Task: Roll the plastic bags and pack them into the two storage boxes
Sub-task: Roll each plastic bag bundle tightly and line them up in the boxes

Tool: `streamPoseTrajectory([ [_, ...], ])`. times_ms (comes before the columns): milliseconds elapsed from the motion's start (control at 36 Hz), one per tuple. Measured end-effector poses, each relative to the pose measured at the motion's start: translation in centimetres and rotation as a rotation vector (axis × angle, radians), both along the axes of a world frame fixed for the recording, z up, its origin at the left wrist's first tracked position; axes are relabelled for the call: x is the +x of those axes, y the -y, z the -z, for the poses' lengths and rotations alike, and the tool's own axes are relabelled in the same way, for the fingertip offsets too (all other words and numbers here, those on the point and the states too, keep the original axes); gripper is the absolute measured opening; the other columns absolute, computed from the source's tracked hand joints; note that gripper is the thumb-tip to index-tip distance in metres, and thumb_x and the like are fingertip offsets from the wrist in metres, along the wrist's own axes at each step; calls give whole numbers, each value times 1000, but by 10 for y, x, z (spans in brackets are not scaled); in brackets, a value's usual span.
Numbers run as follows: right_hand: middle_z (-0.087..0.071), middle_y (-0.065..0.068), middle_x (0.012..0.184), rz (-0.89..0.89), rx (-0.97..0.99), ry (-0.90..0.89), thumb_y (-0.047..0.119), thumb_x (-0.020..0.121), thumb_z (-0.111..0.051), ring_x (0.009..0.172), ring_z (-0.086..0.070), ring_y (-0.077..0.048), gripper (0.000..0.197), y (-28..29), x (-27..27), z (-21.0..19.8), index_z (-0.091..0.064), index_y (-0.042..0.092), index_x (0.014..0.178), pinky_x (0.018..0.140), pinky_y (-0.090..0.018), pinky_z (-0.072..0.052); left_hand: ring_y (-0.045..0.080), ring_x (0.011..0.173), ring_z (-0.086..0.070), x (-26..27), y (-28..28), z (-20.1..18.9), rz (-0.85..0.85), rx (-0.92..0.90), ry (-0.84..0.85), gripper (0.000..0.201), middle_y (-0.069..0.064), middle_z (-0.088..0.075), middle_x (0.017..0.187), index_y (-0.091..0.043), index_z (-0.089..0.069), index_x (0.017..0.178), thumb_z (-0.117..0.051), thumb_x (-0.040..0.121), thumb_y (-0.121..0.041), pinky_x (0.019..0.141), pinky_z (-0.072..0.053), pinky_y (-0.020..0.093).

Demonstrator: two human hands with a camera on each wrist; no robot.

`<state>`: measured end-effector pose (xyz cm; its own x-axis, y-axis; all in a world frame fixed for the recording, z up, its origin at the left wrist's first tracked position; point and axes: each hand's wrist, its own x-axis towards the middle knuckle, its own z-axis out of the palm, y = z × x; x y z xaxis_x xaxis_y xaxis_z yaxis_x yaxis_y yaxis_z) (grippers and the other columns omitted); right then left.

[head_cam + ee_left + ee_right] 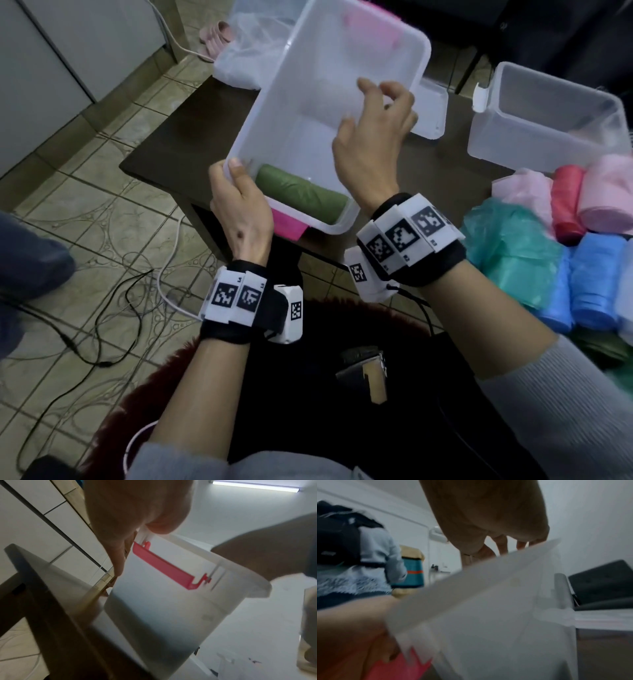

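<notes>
A translucent storage box (305,44) with pink latches is tipped toward me above the dark table (178,137). My left hand (239,205) grips its near left corner, thumb over the rim. A rolled green bag (301,193) lies at the box's low end. My right hand (373,133) hovers over the box's right rim with loosely curled fingers that hold nothing. The left wrist view shows the box wall (163,608) and a pink latch (166,566); the right wrist view shows the rim (471,582) under my fingers (503,546). A second storage box (548,116) stands at right.
Rolled bags in pink (606,192), red (567,202), teal (510,250) and blue (596,284) lie at right. A clear lid (431,109) lies behind the tipped box. White netting (250,51) sits at the table's far end. Cables (113,308) cross the tiled floor.
</notes>
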<state>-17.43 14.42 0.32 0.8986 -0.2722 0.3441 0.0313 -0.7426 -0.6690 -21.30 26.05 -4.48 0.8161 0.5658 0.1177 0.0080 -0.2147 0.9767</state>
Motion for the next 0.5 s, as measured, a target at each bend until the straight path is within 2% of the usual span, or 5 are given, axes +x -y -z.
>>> streamPoseTrajectory([
  [139,-31,-5,134,213,219,93,11,89,-51,111,-26,-13,48,14,-7,-1,-44,21,135,94,-22,-21,7,85,-49,9,2,-11,18,15,-97,31,-6,-52,97,-5,-52,114,-31,103,-24,59,-33,-2],
  [250,-24,-8,139,139,531,-239,14,91,-50,117,-38,-20,59,26,-7,9,-25,9,144,102,-25,-31,18,101,-53,17,-4,-12,-13,24,-168,34,5,-57,110,-4,-51,120,-30,102,-25,68,-28,9],
  [306,-45,-10,132,96,637,-345,16,89,-52,108,-54,-23,54,22,-7,12,-35,5,139,98,-36,-44,21,111,-52,19,-6,-12,-12,35,-200,36,10,-57,120,-3,-50,122,-30,102,-25,68,-26,10],
  [361,-63,-13,115,107,660,-331,15,87,-54,100,-63,-28,42,20,-5,13,-50,3,127,89,-46,-52,23,115,-51,21,-7,-14,11,51,-228,37,11,-55,123,-4,-49,123,-29,102,-27,72,-28,13],
  [500,-65,-11,111,78,702,-333,15,91,-55,89,-66,-23,38,28,2,17,-50,3,127,51,-25,-51,21,110,-50,25,-7,-20,55,69,-297,39,10,-52,127,-7,-45,127,-29,102,-32,78,-30,21],
])
